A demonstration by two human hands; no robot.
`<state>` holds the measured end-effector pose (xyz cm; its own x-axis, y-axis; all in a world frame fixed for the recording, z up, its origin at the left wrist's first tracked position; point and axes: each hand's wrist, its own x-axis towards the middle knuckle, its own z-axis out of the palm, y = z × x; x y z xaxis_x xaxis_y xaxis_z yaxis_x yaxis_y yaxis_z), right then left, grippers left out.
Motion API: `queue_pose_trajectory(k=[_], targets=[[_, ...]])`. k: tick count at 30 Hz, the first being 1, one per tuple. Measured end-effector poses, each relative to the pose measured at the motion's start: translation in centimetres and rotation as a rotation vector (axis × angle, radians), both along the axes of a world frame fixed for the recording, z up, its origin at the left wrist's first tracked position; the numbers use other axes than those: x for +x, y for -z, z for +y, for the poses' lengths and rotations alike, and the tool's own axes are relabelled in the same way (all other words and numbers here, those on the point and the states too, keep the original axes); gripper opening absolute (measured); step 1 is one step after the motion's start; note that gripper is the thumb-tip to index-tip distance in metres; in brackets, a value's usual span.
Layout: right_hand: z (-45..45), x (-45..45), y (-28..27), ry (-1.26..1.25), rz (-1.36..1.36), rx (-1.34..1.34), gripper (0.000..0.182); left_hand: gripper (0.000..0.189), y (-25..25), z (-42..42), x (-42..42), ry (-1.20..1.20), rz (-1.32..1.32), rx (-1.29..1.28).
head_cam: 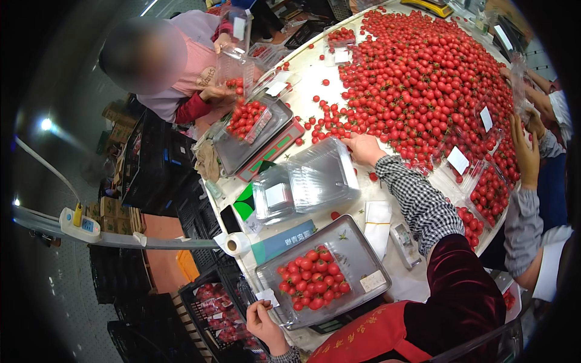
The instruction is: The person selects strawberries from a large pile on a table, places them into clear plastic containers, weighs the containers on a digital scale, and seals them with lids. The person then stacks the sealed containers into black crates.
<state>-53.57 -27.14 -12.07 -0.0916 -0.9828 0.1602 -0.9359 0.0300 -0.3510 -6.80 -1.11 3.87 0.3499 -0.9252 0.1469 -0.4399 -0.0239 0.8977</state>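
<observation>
A clear plastic box of cherry tomatoes (313,277) sits on the grey pan (358,245) of a scale before me. My left hand (265,324) pinches the edge of that box's clear lid, beside its white label (268,297). Across the table, my right hand (365,149) reaches to the near edge of a large heap of cherry tomatoes (422,86). Its fingertips are beside a stack of clear plastic clamshell boxes (313,177) and partly hidden, so I cannot tell whether they hold a tomato.
Opposite, a co-worker (199,72) handles clear boxes over a second scale (258,131). Another person's hand (526,149) is by the heap at right. Filled boxes (490,195), banded white papers (377,224), a tape roll (236,244) and a phone (231,219) surround me. A black crate (218,308) stands lower left.
</observation>
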Motion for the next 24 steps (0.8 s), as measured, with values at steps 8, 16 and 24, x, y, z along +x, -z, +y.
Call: queue_pose_trajectory(k=[8,16,24], targets=[[-1.9,-1.7,0.4,0.050,0.151,0.227,0.029,0.019,-0.4,0.2,-0.8,0.026,0.078,0.000],[4.9,-2.7,-2.1,0.065,-1.534,-0.123,0.022,0.016,0.2,1.3,-0.2,0.075,0.075,0.009],[18.3,15.6,-15.5,-0.551,-1.096,-0.022,0.025,0.027,0.7,0.1,-2.5,0.262,-0.056,-0.115]])
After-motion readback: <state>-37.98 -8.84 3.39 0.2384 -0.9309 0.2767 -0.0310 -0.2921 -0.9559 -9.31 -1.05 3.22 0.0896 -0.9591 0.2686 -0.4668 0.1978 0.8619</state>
